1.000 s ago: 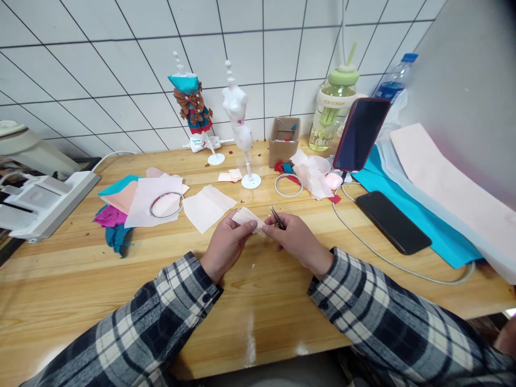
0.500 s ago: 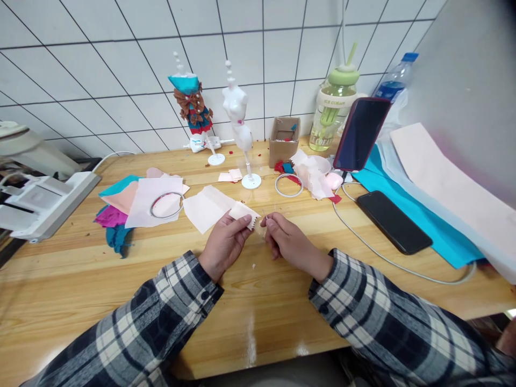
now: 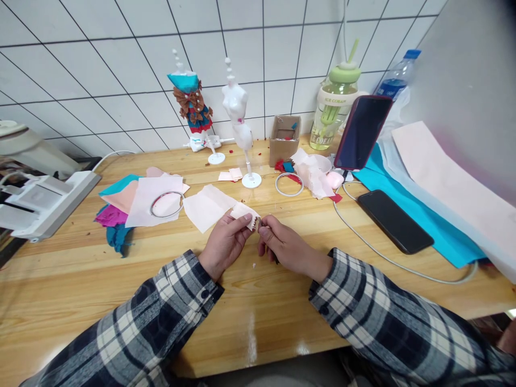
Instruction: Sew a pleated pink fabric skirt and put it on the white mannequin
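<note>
My left hand (image 3: 227, 242) pinches a small folded pale pink sheet (image 3: 244, 213), cloth or paper, between thumb and fingers. Small notches run along its right edge. My right hand (image 3: 284, 242) is closed around small scissors (image 3: 259, 221); their thin metal tips meet that notched edge, and a bit of dark handle shows beneath the fingers. Flat on the table, just behind my left hand, lies a larger pale pink sheet (image 3: 207, 207).
Behind the hands stand a bare white doll mannequin (image 3: 236, 107), a dressed mannequin (image 3: 189, 105) and a small cardboard box (image 3: 284, 142). Metal rings (image 3: 289, 184) and coloured scraps (image 3: 121, 201) lie about. To the right are a propped phone (image 3: 363, 131), a flat phone (image 3: 395, 221) and a cable.
My right hand has moved slightly left and turned, bringing the scissor tips against the notched edge of the pink sheet. My left hand stays almost still.
</note>
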Available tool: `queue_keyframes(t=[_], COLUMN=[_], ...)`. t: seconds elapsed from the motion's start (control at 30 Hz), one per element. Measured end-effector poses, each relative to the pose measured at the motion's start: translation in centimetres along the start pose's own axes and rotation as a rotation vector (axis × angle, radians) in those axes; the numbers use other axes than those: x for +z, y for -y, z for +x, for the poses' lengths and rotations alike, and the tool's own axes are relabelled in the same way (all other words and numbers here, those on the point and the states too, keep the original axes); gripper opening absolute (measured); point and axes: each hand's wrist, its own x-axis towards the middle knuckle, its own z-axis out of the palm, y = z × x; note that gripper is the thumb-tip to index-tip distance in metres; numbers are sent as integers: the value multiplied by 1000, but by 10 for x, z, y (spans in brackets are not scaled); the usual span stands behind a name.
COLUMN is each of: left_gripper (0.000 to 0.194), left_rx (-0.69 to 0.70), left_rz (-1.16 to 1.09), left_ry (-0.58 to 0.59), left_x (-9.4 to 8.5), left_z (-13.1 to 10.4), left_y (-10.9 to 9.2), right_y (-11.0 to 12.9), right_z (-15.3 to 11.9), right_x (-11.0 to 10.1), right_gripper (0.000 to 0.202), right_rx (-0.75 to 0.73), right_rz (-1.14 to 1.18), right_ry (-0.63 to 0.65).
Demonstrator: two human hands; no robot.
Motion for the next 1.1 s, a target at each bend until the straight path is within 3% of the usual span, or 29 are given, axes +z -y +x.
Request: queue_keyframes(t=[0.67, 1.1], left_gripper=[16, 17], left_rx=[12, 3], left_rz=[40, 40], left_ry=[4, -15], left_x=[2, 3], left_z=[-2, -2], left_y=[0, -1], right_y=[-2, -1], right_z=[3, 3], right_x=[0, 0], right_gripper=[19, 17], right_rx=[16, 44], right_rz=[110, 65], right_ry=[19, 5])
